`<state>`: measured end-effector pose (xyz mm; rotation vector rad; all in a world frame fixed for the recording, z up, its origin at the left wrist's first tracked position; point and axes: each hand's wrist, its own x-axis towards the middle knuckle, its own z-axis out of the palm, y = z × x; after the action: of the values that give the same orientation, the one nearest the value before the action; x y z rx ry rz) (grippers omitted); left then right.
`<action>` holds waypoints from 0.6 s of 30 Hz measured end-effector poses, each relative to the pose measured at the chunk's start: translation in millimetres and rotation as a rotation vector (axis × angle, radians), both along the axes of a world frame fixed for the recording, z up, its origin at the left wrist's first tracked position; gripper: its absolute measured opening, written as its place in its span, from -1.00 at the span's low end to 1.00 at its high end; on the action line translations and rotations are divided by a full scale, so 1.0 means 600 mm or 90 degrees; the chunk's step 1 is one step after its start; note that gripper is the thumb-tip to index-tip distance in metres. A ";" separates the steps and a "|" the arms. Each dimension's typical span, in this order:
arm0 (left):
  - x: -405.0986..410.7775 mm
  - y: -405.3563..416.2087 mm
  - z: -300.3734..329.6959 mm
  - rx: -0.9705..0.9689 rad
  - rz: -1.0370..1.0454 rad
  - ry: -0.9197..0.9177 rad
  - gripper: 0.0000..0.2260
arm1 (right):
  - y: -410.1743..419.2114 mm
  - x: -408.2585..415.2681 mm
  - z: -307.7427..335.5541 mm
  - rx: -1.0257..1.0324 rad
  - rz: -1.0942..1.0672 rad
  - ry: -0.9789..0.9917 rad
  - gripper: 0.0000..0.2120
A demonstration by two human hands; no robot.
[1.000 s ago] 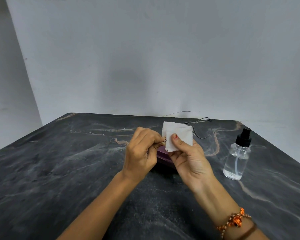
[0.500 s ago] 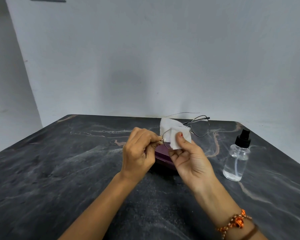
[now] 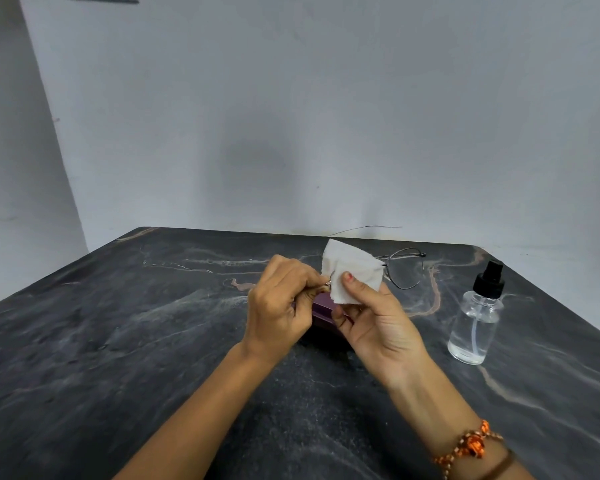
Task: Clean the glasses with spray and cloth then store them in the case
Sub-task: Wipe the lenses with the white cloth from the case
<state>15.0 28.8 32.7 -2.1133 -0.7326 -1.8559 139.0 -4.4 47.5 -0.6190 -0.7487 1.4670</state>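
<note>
A big dark table (image 3: 118, 341) with pale wavy lines fills the lower half of the frame. A plain grey wall (image 3: 326, 116) fills the upper half.

Two bare arms reach up from the bottom of the frame to the middle. The left hand (image 3: 281, 306) is just left of the middle. Its fingers are curled in, and its fingertips pinch one end of the glasses (image 3: 404, 271). The right hand (image 3: 374, 317) is just right of the middle, palm facing the camera. Its thumb presses a white cloth (image 3: 350, 275) from the front, and its fingers are curled behind the cloth, so it pinches the cloth over one lens. The two hands are very close to each other.

The glasses are thin and made of wire. They are held up above the table, in the middle of the frame. One lens is hidden under the cloth. The other round lens sticks out to the right of the cloth. A thin arm of the glasses points up and to the right, in front of the wall.

A clear bottle (image 3: 475, 317) with a black top stands upright on the table at the right, well apart from the hands.

A purple case (image 3: 321, 311) lies on the table under the hands, mostly hidden by them.

An orange bead band (image 3: 471, 445) is on the right wrist, at the lower right.
</note>
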 end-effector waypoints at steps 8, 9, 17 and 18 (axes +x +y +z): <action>-0.013 0.001 0.012 -0.010 0.023 -0.055 -0.88 | 0.003 0.010 0.012 -0.015 0.019 0.077 -0.83; -0.012 0.000 0.012 -0.007 0.021 -0.049 -0.87 | 0.003 0.011 0.012 -0.024 0.012 0.082 -0.89; 0.000 0.000 0.002 -0.003 -0.002 -0.002 -0.86 | 0.005 0.003 0.005 0.010 -0.019 0.081 -0.86; 0.000 -0.001 0.001 -0.003 -0.002 -0.002 -0.86 | 0.005 0.003 0.004 0.024 -0.014 0.077 -0.82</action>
<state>15.0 28.5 33.4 -2.1156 -0.7360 -1.8613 140.9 -1.7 49.8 -0.5033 -0.6711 1.4531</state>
